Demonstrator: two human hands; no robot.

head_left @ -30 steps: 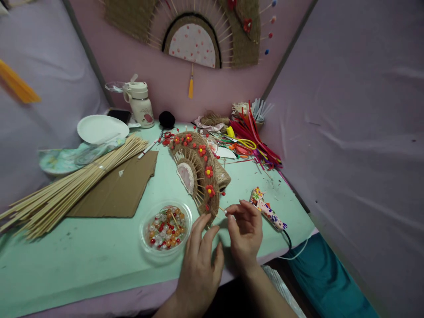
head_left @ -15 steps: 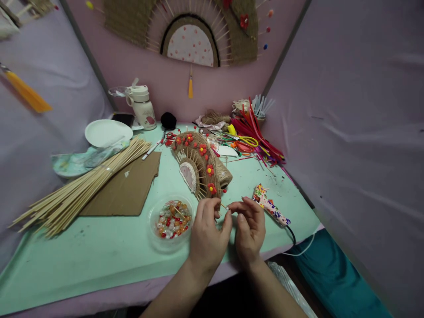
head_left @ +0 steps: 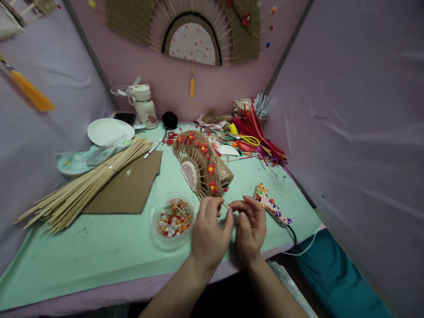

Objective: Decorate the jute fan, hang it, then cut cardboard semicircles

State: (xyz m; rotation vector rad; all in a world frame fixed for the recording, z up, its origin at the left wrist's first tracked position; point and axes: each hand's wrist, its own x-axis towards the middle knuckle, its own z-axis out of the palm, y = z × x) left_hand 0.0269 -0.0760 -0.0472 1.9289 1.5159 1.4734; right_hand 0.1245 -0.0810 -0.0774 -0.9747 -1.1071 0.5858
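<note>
Pale green cloth [head_left: 99, 260] covers a table, with a half-round fan of brown twine and red felt flowers [head_left: 207, 161] at centre. At the fan's six o'clock, the left hand [head_left: 210, 234] bends its fingers narrowly; at five, the right hand [head_left: 251, 225] has thumb and forefinger slightly apart. Between them sits a tiny white bead [head_left: 228, 207] — who grips it, I cannot tell. Clear plastic bowl of beads [head_left: 154, 223]: seven o'clock. Flower-patterned glue gun [head_left: 272, 208]: four. Pale bamboo skewers [head_left: 96, 179] — nine.

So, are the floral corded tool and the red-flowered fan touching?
Apart: the head view shows green tabletop between the red-flowered fan and the floral corded tool.
</note>
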